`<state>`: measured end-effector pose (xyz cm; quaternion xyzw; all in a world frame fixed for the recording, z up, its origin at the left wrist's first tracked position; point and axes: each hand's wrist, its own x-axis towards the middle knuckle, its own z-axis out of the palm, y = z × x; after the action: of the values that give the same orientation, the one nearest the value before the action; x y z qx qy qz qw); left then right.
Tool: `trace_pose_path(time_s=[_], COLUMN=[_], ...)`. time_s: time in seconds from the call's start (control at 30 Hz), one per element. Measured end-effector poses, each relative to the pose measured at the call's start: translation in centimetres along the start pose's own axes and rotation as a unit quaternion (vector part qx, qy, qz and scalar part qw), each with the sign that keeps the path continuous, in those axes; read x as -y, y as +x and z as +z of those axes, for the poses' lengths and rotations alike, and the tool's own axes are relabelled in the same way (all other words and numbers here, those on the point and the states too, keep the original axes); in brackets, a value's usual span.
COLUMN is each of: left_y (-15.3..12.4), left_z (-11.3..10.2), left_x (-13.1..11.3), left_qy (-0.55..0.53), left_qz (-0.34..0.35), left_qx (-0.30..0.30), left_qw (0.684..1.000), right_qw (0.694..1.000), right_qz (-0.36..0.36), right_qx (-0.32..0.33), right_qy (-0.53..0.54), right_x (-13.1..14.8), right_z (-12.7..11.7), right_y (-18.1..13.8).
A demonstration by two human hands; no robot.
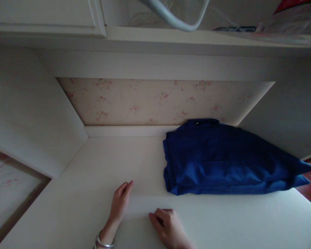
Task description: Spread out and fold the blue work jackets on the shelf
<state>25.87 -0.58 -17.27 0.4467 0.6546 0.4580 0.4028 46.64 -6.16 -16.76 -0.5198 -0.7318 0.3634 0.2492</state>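
My left hand (120, 202) rests over the white surface with its fingers curled in and the thumb pointing up; nothing shows in it. To its right and a little nearer, my right hand (168, 226) is loosely closed, thumb against the bent fingers, also with nothing visible inside. Neither hand touches the folded dark blue fabric (217, 162), which looks like a garment. It lies beyond and to the right of both hands, its layered fold facing left and its pointed end reaching the right side. A small raised band (203, 121) shows along its back edge.
Beneath everything is a white desktop (67, 207) with side panels (23, 103) left and right. Floral wallpaper (145, 102) covers the back. An overhead shelf (197, 38) holds a plastic bag (295, 26); a pale curved bar (176, 22) hangs in front. A cabinet door (41, 15) is at upper left.
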Motion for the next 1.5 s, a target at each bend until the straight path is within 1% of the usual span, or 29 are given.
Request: trace_pose_path(time_s=[0.6,1.03,1.33,1.5], left_y=[-0.25,-0.19,-0.04,-0.12], left_z=[0.06,0.0,0.02,0.05], left_x=[-0.99,-0.27,-0.42,-0.24], left_qy=[0.016,0.016,0.022,0.032], left_qz=[0.0,0.003,0.007,0.005], left_qx=[0.002,0.01,0.014,0.014], left_qw=[1.0,1.0,1.0,0.999], right_qw=[1.0,1.0,1.0,0.999], right_qz=[-0.006,-0.002,0.009,-0.001], right_qx=[-0.001,0.008,0.018,0.022], right_qy=[0.003,-0.016,-0.019,-0.038], right_x=[0.25,0.19,0.1,0.17], right_z=[-0.2,-0.17,-0.06,-0.19], right_y=[0.11,0.15,0.22,0.3])
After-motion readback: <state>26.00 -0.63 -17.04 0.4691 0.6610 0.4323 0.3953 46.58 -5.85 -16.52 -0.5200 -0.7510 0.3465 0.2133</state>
